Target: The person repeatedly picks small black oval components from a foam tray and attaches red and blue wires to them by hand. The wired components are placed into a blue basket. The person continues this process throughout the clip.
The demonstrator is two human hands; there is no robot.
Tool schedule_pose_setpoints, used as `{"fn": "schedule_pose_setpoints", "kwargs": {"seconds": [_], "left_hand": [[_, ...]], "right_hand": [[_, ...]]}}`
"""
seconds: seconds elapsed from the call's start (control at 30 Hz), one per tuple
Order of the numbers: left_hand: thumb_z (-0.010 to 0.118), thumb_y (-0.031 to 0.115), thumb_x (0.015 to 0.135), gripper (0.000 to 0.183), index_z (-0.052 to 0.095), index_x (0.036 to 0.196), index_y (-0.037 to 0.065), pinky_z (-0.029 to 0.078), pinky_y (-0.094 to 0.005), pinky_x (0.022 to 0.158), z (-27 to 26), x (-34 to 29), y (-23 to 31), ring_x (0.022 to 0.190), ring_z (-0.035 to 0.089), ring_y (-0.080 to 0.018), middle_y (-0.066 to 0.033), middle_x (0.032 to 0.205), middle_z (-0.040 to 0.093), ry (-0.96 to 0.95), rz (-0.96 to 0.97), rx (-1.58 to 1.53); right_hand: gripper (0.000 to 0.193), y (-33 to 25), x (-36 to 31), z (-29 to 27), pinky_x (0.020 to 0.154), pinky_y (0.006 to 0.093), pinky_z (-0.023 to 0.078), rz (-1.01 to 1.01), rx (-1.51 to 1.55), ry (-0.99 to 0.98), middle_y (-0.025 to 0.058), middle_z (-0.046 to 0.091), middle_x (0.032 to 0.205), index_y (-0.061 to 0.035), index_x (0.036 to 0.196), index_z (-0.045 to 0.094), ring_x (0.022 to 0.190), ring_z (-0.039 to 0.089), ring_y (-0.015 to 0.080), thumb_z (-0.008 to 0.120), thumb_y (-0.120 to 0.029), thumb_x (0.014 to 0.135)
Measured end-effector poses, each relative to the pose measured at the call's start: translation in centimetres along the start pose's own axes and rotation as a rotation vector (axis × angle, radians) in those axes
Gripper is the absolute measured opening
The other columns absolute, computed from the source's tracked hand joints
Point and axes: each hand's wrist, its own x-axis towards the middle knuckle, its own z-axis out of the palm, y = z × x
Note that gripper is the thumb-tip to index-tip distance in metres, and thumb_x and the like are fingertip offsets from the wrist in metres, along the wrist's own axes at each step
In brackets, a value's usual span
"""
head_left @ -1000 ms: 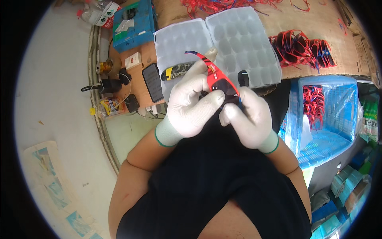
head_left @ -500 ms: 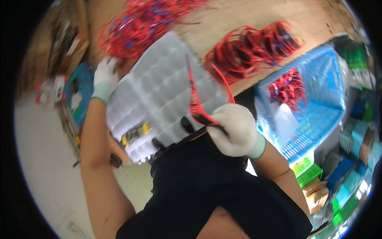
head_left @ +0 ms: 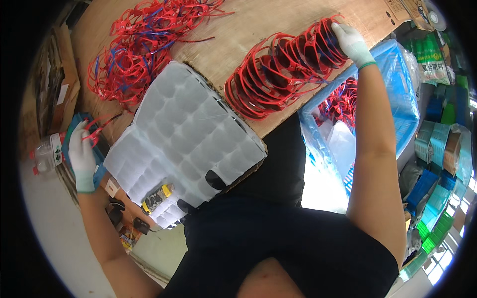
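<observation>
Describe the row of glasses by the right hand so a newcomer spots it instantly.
On the wooden table, look right of the grey dimpled tray. There, a row of red-framed glasses runs along the edge to the right hand. Unlike the tangled red heap farther left, it is neatly lined up.

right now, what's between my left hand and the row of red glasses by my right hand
Mostly the grey dimpled sheet; the head view shows it spanning most of the stretch from your left hand to that row of red glasses.
</observation>
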Motion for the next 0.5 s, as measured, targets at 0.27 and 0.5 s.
{"fn": "schedule_pose_setpoints", "kwargs": {"seconds": [0.27, 0.5], "left_hand": [[0.04, 0.028, 0.109, 0.035, 0.053, 0.116, -0.004, 0.054, -0.035, 0.08, -5.3, -10.8, 8.5, 0.08, 0.068, -0.0246, -0.0191, 0.096, 0.067, 0.287, -0.546, -0.805], [0.048, 0.03, 0.105, 0.035, 0.052, 0.122, 0.0, 0.052, -0.0404, 0.072, -3.0, -17.0, 18.1, 0.069, 0.06, -0.0234, -0.01, 0.083, 0.064, 0.379, -0.455, -1.571]], "right_hand": [[0.034, -10.3, -9.7, -3.4, 0.087, 0.0361, 0.054, -0.127, 0.076, 0.377, 0.0188, 0.073, 0.103, -0.0032, 0.113, 0.07, 0.096, 0.071, 0.0298, 0.061, -0.033, 0.098], [0.015, -25.6, -28.5, 3.2, 0.074, 0.0413, 0.053, -0.666, 0.553, -0.146, 0.0103, 0.067, 0.085, -0.0073, 0.093, 0.069, 0.081, 0.066, 0.0283, 0.072, -0.011, 0.079]]}}
